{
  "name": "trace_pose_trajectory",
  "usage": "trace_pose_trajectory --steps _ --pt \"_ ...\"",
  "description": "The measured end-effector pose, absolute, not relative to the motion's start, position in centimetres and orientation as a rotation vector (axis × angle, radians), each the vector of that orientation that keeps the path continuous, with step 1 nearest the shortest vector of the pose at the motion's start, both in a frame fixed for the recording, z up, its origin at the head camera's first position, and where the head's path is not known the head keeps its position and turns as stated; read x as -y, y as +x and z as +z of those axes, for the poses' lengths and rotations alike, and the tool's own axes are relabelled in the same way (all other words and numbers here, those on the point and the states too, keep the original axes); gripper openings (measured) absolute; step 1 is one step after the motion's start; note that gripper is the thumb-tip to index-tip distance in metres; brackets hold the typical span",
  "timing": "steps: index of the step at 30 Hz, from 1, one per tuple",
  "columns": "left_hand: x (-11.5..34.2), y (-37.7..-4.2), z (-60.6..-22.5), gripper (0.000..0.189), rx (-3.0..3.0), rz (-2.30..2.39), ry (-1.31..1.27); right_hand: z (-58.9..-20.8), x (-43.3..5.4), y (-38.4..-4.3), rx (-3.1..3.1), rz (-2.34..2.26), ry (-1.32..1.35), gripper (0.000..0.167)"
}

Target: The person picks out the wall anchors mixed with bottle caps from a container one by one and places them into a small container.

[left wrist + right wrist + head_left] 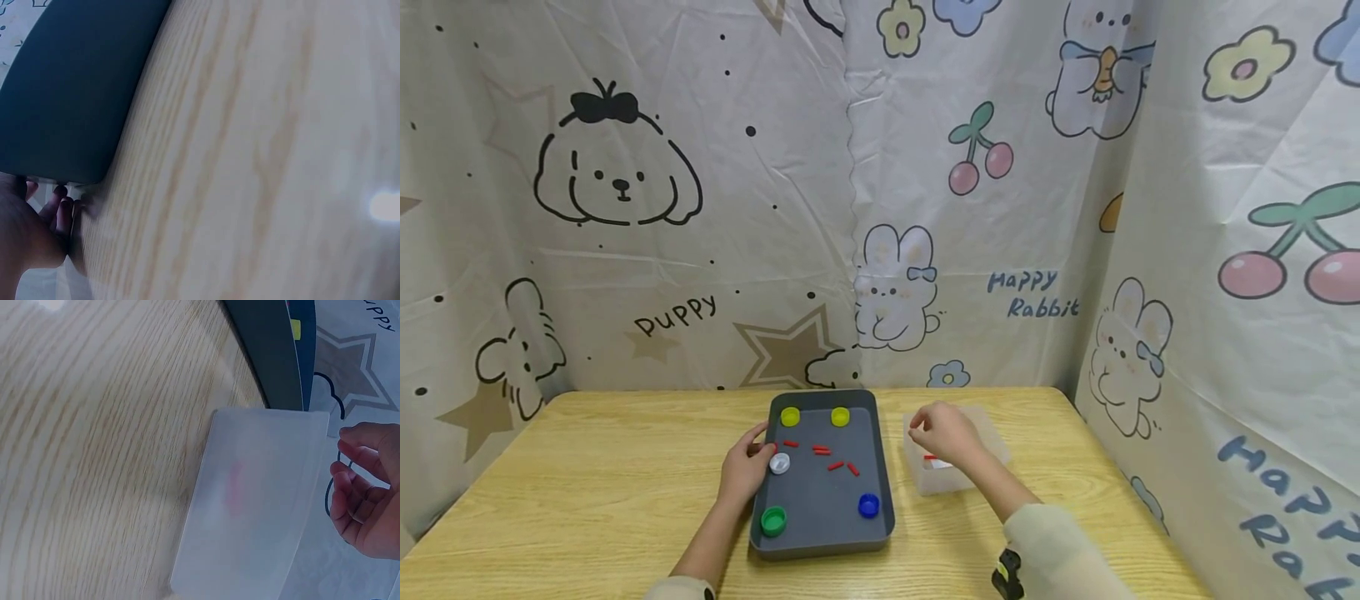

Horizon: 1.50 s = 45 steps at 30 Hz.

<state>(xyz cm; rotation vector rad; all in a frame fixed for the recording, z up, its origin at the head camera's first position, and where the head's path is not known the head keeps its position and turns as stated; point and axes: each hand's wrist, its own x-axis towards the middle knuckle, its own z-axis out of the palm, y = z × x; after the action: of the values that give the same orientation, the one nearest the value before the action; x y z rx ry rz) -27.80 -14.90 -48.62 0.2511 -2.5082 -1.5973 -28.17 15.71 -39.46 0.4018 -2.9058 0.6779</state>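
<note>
Grey and long, the tray (820, 521) runs 12 to 6 o'clock, the left hand (745, 469) gripping its 9 o'clock side. At its 3 o'clock, the right hand (949, 433) hangs over the box (934, 481), maybe pinching something; I can't tell.

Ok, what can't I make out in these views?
Head: part of the inside of the translucent box; the right hand covers it.
Right wrist: outline of the red shape; the box's wall blurs it.
Left wrist: rest of the left hand; picture edge cuts it off.
</note>
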Motion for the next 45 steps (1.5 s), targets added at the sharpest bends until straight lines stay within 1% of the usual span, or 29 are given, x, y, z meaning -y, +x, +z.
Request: trace_pose_trajectory --steps 11,19,29,45 --pt "15.0 -27.7 -48.6 0.047 2.516 -1.589 0.258 -39.7 -13.9 -28.0 2.903 0.676 0.500 0.009" --pt "14.9 -27.9 -48.7 0.047 2.510 -1.598 0.259 -39.8 -12.6 -27.5 2.834 0.665 0.644 0.010" --pt "15.1 -28.0 -48.8 0.047 2.515 -1.608 0.263 -40.8 -10.7 -27.5 2.913 0.597 0.643 0.006" --pt "15.0 -28.1 -49.0 0.047 2.502 -1.613 0.257 -42.4 -9.0 -27.4 2.949 0.564 0.661 0.007"
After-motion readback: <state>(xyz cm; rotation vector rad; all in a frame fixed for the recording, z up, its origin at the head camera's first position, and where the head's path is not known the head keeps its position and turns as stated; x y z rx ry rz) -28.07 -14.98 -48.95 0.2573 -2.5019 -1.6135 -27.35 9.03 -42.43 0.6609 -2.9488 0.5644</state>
